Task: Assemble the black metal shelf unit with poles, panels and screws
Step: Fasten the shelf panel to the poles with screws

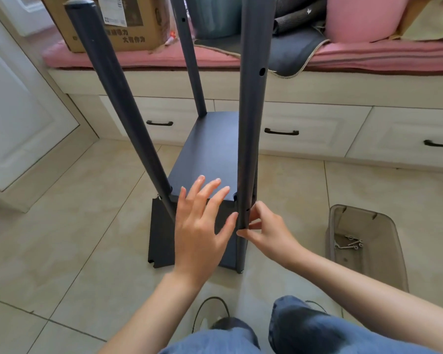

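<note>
The black shelf unit stands on the tiled floor with three dark poles in view: a near left pole point(118, 98), a far pole point(192, 65) and a near right pole point(251, 123). An upper black panel point(210, 149) sits between them, and a lower panel point(161, 238) shows beneath it. My left hand point(202, 226) is spread flat with straight fingers over the panel's front edge, fingertips touching the right pole. My right hand point(264, 228) pinches at the right pole near a small hole; whether a screw is in its fingers is hidden.
A translucent plastic bin point(384, 264) with several screws point(351, 244) sits on the floor to the right. White drawers point(304, 129) and a pink-cushioned bench point(368, 57) with a cardboard box point(113, 21) stand behind. My knees are at the bottom.
</note>
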The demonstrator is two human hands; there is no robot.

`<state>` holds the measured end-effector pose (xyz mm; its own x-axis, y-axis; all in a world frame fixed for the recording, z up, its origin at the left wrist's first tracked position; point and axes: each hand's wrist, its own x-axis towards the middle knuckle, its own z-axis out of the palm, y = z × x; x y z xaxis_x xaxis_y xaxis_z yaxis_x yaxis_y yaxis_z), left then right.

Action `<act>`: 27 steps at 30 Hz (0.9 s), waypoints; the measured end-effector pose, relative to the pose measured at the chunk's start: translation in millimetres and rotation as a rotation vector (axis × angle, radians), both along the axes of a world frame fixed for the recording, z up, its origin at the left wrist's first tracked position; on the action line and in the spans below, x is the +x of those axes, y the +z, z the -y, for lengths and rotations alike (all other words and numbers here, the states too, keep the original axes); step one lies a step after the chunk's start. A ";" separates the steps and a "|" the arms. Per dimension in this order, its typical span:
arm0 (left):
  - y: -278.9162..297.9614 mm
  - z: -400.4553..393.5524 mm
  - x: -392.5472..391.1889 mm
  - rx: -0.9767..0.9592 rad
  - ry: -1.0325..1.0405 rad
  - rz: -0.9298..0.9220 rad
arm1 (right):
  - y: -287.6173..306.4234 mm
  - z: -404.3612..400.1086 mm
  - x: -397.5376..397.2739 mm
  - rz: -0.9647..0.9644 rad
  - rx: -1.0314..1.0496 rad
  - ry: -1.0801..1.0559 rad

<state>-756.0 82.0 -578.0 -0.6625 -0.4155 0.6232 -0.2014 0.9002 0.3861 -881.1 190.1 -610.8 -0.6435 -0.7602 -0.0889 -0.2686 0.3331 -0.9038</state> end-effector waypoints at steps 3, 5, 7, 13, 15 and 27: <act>-3.7 11.7 -6.1 -0.048 -0.035 0.120 | -1.1 -0.8 -0.1 -0.003 0.010 -0.002; -4.8 20.8 -7.1 -0.118 -0.057 0.152 | -1.1 -1.3 -0.2 -0.008 0.018 0.005; -4.9 30.1 -5.7 -0.195 -0.094 0.150 | -0.4 -2.7 -0.1 -0.019 0.019 0.004; -2.4 39.5 -7.4 -0.267 -0.119 0.118 | 3.2 -7.2 -1.1 -0.072 0.015 0.011; -4.1 34.8 -7.9 -0.285 -0.133 0.106 | 3.3 -7.9 -2.7 -0.080 0.016 0.021; -1.2 34.4 -18.4 -0.274 -0.191 0.173 | -2.5 -14.5 0.3 -0.151 0.011 0.053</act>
